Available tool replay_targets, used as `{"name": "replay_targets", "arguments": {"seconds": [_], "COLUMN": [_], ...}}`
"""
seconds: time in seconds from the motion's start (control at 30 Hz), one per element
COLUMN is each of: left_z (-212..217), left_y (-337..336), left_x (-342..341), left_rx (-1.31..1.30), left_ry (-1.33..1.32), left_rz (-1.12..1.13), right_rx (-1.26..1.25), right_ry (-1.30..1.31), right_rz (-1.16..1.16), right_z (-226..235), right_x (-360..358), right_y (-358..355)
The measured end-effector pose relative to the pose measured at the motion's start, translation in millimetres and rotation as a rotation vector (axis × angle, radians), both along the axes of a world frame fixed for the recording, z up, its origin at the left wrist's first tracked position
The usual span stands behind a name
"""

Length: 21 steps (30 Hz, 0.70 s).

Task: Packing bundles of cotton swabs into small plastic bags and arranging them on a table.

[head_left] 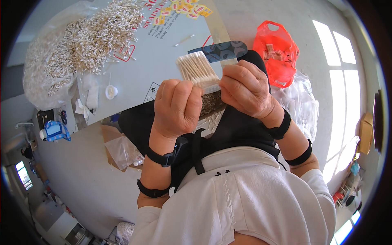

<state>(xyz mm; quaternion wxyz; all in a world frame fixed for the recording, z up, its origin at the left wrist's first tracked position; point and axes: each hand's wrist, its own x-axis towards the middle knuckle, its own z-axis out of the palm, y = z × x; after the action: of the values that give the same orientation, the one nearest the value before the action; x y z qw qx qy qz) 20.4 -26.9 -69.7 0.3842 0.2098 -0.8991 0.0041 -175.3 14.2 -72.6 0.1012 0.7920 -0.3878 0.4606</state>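
Note:
Above my lap, near the table edge, a clear plastic bag holds a row of cotton swabs [197,68] with white tips lined up side by side. My left hand [178,107] is closed, pinching the bag at its near left corner. At the bag's right side my right hand [247,88] is closed too, its fingers and thumb gripping the plastic. The fingertips of both hands are partly hidden. Beneath them, between my legs, a brown mass [212,104] shows only in part.
A large heap of loose cotton swabs [108,36] lies on the table [134,87] at the left. Near its edge stands a small white cup [111,92] with a stick. Yellow labels [179,10] lie at the far side. A red plastic bag [275,55] sits at the right.

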Motion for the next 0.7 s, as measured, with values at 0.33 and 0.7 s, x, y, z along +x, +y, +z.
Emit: {"name": "replay_targets", "arguments": {"seconds": [0.33, 0.7], "left_z": [14, 21], "left_y": [9, 19], "left_x": [11, 7], "left_rx": [-0.239, -0.19], "left_ry": [0.034, 0.089], "left_rz": [0.011, -0.075], "right_rx": [0.4, 0.255], "right_ry": [-0.49, -0.409], "right_rz": [-0.008, 0.041], "right_z": [13, 6], "right_x": [4, 23], "right_y": [14, 2]}}
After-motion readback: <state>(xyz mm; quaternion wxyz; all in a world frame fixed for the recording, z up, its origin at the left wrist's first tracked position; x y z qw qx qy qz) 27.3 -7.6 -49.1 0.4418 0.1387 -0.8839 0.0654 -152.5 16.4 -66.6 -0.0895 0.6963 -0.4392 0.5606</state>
